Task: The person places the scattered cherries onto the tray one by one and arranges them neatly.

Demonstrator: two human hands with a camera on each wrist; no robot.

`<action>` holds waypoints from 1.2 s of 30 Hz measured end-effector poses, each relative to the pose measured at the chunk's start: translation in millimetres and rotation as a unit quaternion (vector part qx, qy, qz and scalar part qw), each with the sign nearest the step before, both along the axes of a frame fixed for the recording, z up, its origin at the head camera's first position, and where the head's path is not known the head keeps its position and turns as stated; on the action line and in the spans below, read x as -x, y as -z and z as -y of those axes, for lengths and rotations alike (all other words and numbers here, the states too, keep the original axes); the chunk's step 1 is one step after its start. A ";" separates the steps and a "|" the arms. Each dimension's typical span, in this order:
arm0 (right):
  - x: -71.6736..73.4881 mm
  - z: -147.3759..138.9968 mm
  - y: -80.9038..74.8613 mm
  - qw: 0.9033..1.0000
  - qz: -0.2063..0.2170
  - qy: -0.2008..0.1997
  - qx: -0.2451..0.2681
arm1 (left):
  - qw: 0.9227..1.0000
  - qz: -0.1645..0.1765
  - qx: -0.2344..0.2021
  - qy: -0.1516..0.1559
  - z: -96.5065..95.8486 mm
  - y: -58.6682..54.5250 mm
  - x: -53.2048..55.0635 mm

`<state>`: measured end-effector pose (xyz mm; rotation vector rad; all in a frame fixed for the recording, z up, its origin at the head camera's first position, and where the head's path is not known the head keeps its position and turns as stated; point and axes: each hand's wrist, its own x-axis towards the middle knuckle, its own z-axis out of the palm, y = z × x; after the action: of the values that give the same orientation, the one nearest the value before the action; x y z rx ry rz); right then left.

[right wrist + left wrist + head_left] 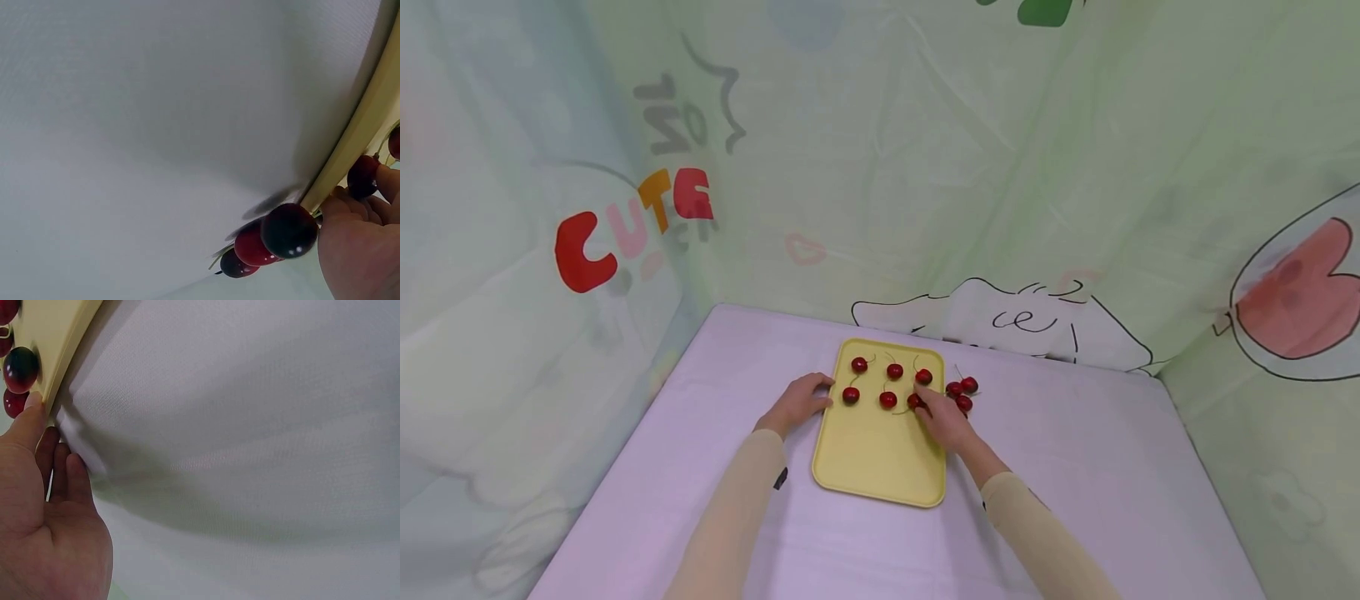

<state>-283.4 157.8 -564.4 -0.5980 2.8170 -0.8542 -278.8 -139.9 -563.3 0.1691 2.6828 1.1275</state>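
Observation:
A yellow rectangular tray (880,454) lies on the table, with two rows of red stemmed cherries in its far half. My right hand (946,419) reaches over the tray's right edge. Its thumb and fingers pinch a cherry (362,177) at the right end of the nearer row, low over the tray. At the tray's left edge, my left hand (797,406) rests with thumb and fingers spread apart; its thumb (32,403) touches the rim. A small cluster of cherries (964,403) lies just outside the tray, beyond the right hand.
A pale lilac cloth covers the table (1075,483). Printed fabric curtains (880,167) hang behind the table and along both sides. The tray's nearer half shows bare yellow surface.

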 end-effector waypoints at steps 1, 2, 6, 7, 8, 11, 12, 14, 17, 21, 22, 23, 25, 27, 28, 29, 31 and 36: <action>-0.6 0.0 -1.1 1.000 -0.002 0.000 -0.001 | 1.000 -0.001 0.001 0.001 0.0 0.4 0.1; -1.5 0.3 -3.2 1.000 -0.001 0.001 0.003 | 1.000 -0.002 0.002 0.001 0.1 1.0 0.3; -4.0 0.5 -13.3 1.000 -0.003 0.004 0.012 | 1.000 -0.005 0.002 0.004 0.5 2.5 1.9; -4.3 0.3 -16.3 1.000 -0.003 0.006 0.018 | 1.000 -0.004 0.002 0.004 0.6 2.6 2.3; -4.8 0.1 -19.5 1.000 0.002 0.012 0.026 | 1.000 -0.003 0.002 0.004 0.7 2.7 2.7; -4.4 -2.2 -26.7 0.998 0.012 0.037 0.044 | 1.000 -0.004 -0.002 0.004 0.8 2.4 2.9; -4.0 -3.7 -28.7 0.998 0.011 0.046 0.052 | 1.000 -0.003 -0.001 0.002 0.8 2.2 2.9; -2.2 -7.6 -30.5 0.995 0.005 0.071 0.066 | 1.000 -0.004 -0.003 0.000 0.9 2.0 2.6; 1.4 -15.4 -30.1 0.991 -0.018 0.105 0.076 | 1.000 -0.001 -0.004 -0.005 1.1 2.0 2.6; 2.4 -26.6 -31.0 0.981 -0.008 0.164 0.101 | 1.000 0.001 -0.004 -0.004 1.4 3.5 3.0; 1.5 -29.4 -31.8 0.978 -0.002 0.177 0.110 | 1.000 -0.002 -0.003 -0.002 1.5 4.4 3.2; 0.5 -32.1 -32.4 0.974 0.007 0.191 0.118 | 1.000 -0.004 -0.001 -0.001 1.7 5.1 3.4; -1.6 -38.0 -32.3 0.969 0.019 0.210 0.131 | 1.000 -0.005 0.000 0.001 2.1 6.3 3.6; -3.5 -43.5 -30.3 0.966 0.023 0.221 0.135 | 1.000 -0.006 0.001 0.001 2.6 6.8 3.7; -4.4 -46.0 -28.9 0.964 0.026 0.226 0.136 | 1.000 -0.006 0.001 0.002 2.9 7.0 3.7; -5.1 -48.1 -27.1 0.963 0.031 0.231 0.135 | 1.000 -0.003 -0.001 0.000 3.0 6.5 3.7; -7.0 -51.7 -23.2 0.962 0.039 0.236 0.131 | 1.000 -0.002 -0.002 0.001 3.2 5.6 3.5; -14.0 -56.4 -15.3 0.961 0.068 0.240 0.121 | 1.000 -0.001 0.001 0.002 2.5 4.9 3.7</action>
<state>-269.4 214.2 -549.1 0.1382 2.7841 -1.2770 -282.5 -142.4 -568.2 0.1740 2.6836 1.1244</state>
